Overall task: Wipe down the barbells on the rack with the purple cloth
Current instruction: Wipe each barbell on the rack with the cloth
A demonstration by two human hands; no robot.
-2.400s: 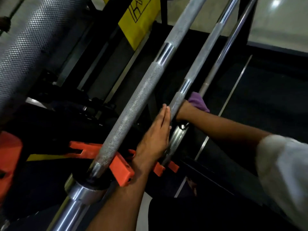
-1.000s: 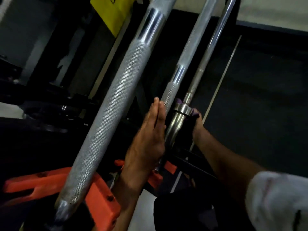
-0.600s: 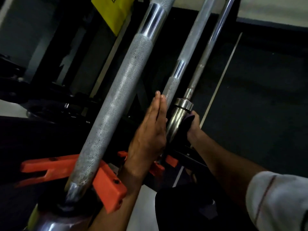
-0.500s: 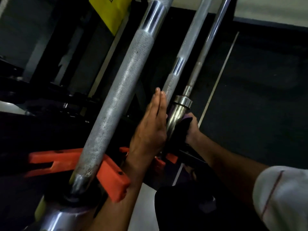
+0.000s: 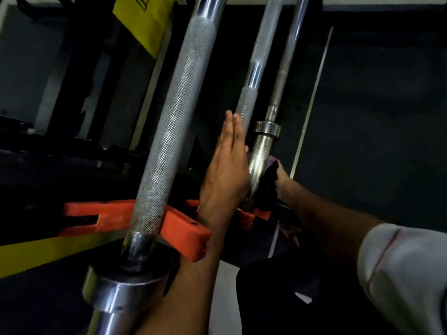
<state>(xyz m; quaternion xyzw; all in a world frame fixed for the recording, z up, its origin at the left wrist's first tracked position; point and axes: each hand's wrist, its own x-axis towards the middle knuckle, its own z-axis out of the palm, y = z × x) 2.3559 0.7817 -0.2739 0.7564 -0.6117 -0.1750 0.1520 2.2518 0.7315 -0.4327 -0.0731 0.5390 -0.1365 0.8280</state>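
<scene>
Purple cloth (image 5: pixel 272 163) pressed against smooth barbell sleeve (image 5: pixel 260 158), centre of frame, gripped by right hand (image 5: pixel 281 180). Left hand (image 5: pixel 227 165) flat, fingers straight together, against knurled middle barbell (image 5: pixel 248 102). Orange rack hooks (image 5: pixel 183 232) below.

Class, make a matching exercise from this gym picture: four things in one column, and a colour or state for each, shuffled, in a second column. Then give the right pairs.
Things:
1. left hand
2. cloth
3. rack cradle
4. nearest barbell

States:
A. orange
B. purple, held against a bar's sleeve
C. flat, fingers straight and together
D. knurled grey shaft resting in a cradle

Pairs: 1-C, 2-B, 3-A, 4-D. The right hand holds the cloth.
</scene>
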